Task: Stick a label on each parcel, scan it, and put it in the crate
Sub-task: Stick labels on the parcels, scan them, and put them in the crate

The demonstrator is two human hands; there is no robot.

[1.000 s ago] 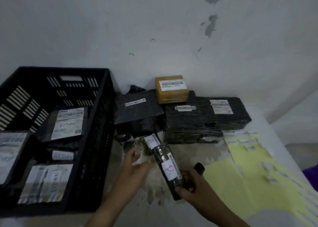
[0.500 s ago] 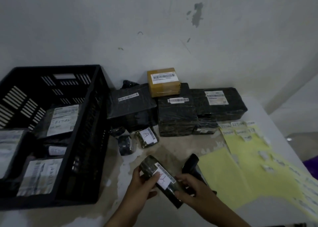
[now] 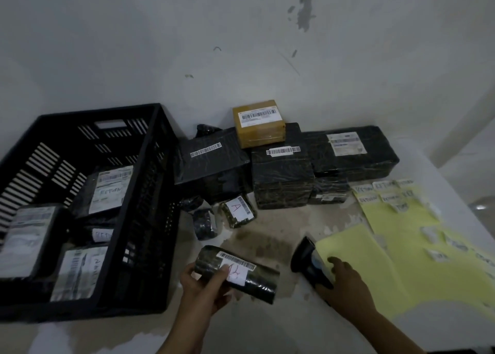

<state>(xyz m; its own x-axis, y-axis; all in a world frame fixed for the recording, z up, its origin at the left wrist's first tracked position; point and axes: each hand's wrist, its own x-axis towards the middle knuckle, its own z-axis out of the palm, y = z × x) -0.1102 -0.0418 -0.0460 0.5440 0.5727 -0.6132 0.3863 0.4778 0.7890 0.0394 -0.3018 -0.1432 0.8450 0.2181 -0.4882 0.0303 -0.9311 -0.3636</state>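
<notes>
- The left hand [image 3: 205, 289] holds a short, black plastic-wrapped roll-shaped parcel [image 3: 258, 282] above the stained whitish table [image 3: 270, 233]. Its fingers and thumb are curled round the parcel's left end.
- The parcel lies roughly level, just to the right of the crate's near corner. A white barcode strip runs along its top, and below it is a white handwritten label [image 3: 237, 274] marked in red.
- The right hand [image 3: 348, 289] is wrapped over the handle of a black handheld barcode scanner [image 3: 305, 260]. The scanner's head points up and to the left, beside the edge of the yellow sheets.
- A black slotted plastic crate [image 3: 150, 182] stands at the left. Inside it are several black-wrapped packages with white shipping labels [image 3: 109, 190], some handwritten "RETURN".
- More black-wrapped rectangular packages [image 3: 281, 179] are stacked against the wall, and a small brown taped box [image 3: 258, 131] rests on top of them.
- A small dark packet with a white label marked "A" [image 3: 237, 211] lies on the table in front of the stack.
- Pale yellow backing sheets [image 3: 356, 262] cover the right side of the table, with small white stickers [image 3: 430, 234] scattered on them.
</notes>
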